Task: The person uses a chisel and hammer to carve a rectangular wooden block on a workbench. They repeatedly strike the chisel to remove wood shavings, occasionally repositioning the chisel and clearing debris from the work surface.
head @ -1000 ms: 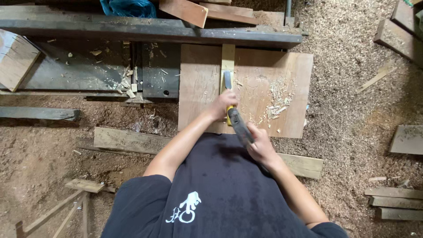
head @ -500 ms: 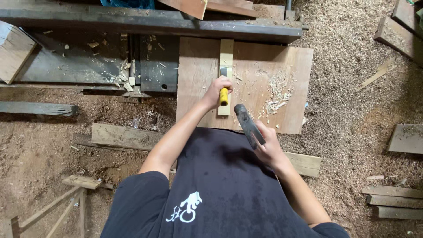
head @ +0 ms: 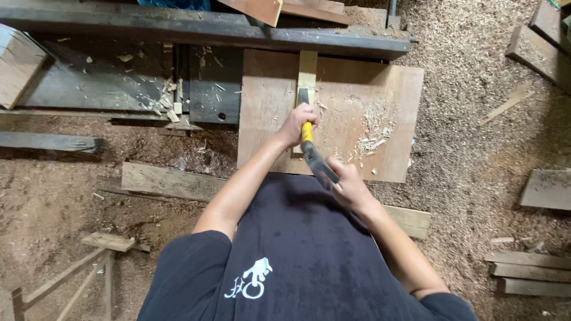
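Nearest the camera, the right hand (head: 348, 187) is seen closed around the dark handle of a hammer (head: 318, 166), which slants up and to the left from the fist. Just beyond it, the left hand (head: 299, 122) is wrapped around a yellow-handled chisel (head: 306, 128); the yellow grip shows below the fingers and the metal blade shows above them. The hammer's upper end is found right at the chisel's yellow butt, though whether the two are touching cannot be told. The two hands are held near each other, the left farther out over the work and the right closer to the body. The chisel blade is set on a narrow pale wooden strip (head: 307, 68), which lies lengthwise toward the far edge of a flat brown board (head: 392, 119) that carries the work. Light wood shavings (head: 376, 128) are scattered on the board to the right of the hands. Beyond the board's far edge a dark heavy beam (head: 208, 30) is laid crosswise. To the near left, a plank (head: 169, 181) lies on the sawdust-covered floor (head: 488, 154), and more planks are stacked at the right.
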